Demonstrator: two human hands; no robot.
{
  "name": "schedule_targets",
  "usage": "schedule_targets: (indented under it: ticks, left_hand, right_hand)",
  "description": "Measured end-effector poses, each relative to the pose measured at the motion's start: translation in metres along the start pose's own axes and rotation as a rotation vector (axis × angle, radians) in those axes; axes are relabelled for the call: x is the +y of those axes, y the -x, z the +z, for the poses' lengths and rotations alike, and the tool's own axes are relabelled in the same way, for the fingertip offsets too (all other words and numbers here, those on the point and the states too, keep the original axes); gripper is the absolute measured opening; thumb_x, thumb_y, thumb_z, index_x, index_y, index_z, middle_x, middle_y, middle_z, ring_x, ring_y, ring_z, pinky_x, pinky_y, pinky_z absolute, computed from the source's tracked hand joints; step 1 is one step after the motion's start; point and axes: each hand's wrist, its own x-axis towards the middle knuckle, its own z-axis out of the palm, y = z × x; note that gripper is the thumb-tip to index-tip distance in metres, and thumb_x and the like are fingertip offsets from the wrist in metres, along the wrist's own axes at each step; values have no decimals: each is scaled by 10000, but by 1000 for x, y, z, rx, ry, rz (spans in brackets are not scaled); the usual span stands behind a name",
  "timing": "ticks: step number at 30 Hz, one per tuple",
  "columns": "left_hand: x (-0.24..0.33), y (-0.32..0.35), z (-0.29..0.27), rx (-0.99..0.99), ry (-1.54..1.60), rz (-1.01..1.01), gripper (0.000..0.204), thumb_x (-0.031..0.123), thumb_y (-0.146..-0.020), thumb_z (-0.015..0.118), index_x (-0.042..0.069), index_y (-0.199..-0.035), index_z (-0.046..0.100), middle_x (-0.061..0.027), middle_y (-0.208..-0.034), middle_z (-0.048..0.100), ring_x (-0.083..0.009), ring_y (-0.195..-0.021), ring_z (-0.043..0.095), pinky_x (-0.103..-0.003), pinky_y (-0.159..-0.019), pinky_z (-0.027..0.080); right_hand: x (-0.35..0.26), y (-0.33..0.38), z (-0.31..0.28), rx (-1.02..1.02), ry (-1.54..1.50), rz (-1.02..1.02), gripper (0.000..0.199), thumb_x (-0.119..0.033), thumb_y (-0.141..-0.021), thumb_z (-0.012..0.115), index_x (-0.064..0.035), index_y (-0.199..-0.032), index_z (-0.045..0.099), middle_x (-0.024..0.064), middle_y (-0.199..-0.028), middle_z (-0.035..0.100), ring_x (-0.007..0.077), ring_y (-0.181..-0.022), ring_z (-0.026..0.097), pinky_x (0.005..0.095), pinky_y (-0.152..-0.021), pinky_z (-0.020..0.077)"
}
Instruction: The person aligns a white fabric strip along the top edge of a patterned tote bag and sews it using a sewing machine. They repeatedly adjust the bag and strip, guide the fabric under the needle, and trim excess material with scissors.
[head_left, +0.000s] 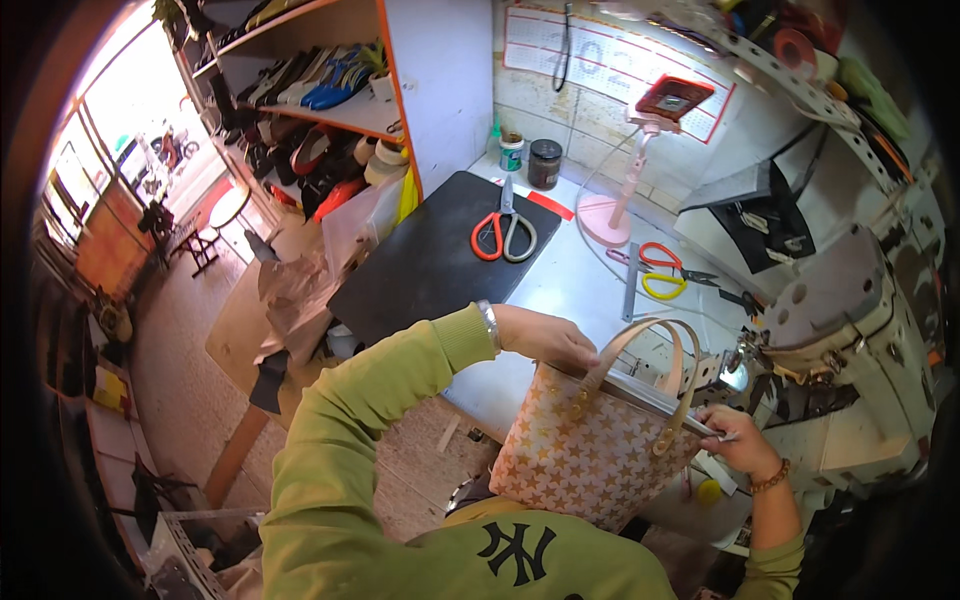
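A handbag with a gold star pattern and tan handles sits upright in front of me, at the near edge of the white worktable. My left hand grips the bag's top rim at its left end. My right hand pinches the rim at the right end, close to the sewing machine. Both sleeves are light green. The bag's opening looks pulled flat between the two hands.
A black mat on the table carries orange-handled scissors. Smaller red and yellow scissors, a pink phone stand and two jars stand farther back. Shelves of shoes rise at the left.
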Motion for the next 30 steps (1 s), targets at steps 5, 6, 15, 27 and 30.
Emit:
schedule_targets:
  ticks: [5,6,15,27,30]
  left_hand:
    - [-22,-11,-4,-70,-68,106,225,198,-914,591,-24,-879,592,-10,-709,527,-107,-687,418,-293,-650,410]
    - [-24,-13,-4,-80,-88,91,228,198,-911,593,-26,-872,592,-17,-707,529,-109,-687,420,-294,-651,411]
    - [-24,-14,-9,-46,-343,111,260,251,-841,601,-1,-854,661,-68,-635,543,-181,-619,460,-333,-623,412]
    - [-14,-4,-16,-127,-322,48,284,270,-883,602,-7,-912,657,-71,-721,620,-182,-663,499,-344,-658,427]
    - [-13,-2,-15,-116,-273,10,301,290,-883,603,-5,-903,663,-70,-726,623,-176,-677,520,-332,-655,434]
  right_hand:
    - [6,1,2,-2,-140,149,142,15,-726,700,21,-767,563,109,-995,589,181,-855,554,294,-744,451]
    - [6,0,2,-13,-154,191,137,11,-727,697,21,-762,565,107,-989,587,177,-849,550,288,-739,447]
    - [4,-5,2,5,-279,301,159,-71,-712,735,23,-725,608,110,-954,586,180,-924,536,312,-780,429]
    - [1,-5,4,-5,-301,296,140,-65,-742,710,26,-749,604,97,-992,565,142,-840,526,283,-710,432]
    - [1,-5,4,-5,-284,286,132,-59,-745,701,26,-750,599,96,-990,565,141,-827,526,274,-698,430]
